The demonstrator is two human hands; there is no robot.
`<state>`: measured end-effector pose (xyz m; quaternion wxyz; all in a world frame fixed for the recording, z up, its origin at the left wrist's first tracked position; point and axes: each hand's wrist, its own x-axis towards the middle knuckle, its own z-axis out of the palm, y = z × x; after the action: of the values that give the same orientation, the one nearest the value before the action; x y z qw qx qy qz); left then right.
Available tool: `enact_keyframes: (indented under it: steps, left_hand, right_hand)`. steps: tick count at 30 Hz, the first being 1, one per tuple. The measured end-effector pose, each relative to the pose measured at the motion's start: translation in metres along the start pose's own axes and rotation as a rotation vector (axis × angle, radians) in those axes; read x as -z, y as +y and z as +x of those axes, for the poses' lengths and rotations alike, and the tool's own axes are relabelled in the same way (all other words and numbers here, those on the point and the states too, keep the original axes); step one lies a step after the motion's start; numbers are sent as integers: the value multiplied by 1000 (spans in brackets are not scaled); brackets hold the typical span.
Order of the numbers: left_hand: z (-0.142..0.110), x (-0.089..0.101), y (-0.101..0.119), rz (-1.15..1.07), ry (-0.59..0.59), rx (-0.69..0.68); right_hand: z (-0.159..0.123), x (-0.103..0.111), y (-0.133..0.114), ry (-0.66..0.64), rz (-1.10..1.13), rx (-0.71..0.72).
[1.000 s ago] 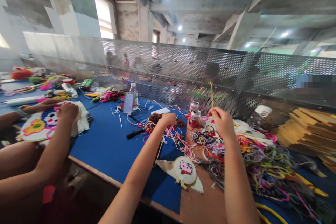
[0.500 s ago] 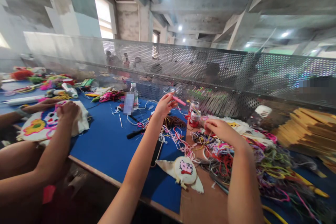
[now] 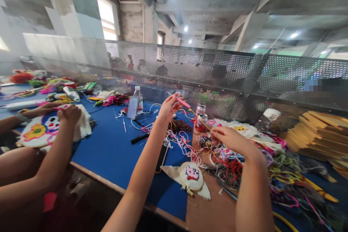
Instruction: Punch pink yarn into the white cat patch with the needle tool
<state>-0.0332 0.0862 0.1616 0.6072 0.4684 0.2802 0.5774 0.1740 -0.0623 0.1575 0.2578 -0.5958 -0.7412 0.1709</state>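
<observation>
Left hand: I'm seeing the left hand closing its fingers around the pink tool, thin tip poking out away from the palm. Comfy pen-type hold imo, light beats tight here.
Pink tool: it's sitting up in the air in the left hand, over the far half of the tabletop, blunt end pointing at the cans.
Right hand: the right hand is bringing thumb and fingertips together, looks pinched on the yellow strand, though I can't tell exactly where it's gripping.
Yellow strand: it's running from the blunt end of the tool down to the right fingers, passing by the cans. I'd be pulling it gently and in line with the tool; a sideways yank could be kinking it at the opening.
Yarn pile: the yarn pile is spreading along the right side of the tabletop, and a few loops are lying under the right hand. Worth lifting that wrist a touch so nothing's catching.
Hoop: it's lying near the near edge, on the brown part, so this hoop isn't touching either hand.
Neighbour: a co-worker's hands are working at the left, well apart from mine.
</observation>
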Motion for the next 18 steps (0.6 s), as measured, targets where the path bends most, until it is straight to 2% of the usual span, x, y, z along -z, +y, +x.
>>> enact_keyframes:
  steps: [5,10,14,18]
  left_hand:
    - [0,0,2,28,6,14]
    - [-3,-3,2,71,-10,49]
    - [-6,-6,1,-24,-88,20]
    - [-10,-12,-2,-92,-107,4]
  right_hand:
    - [1,-1,2,22,7,32]
    - [3,-1,3,-1,-1,0]
    - [6,-2,3,-10,-36,-23]
    - [9,-3,4,39,-44,7]
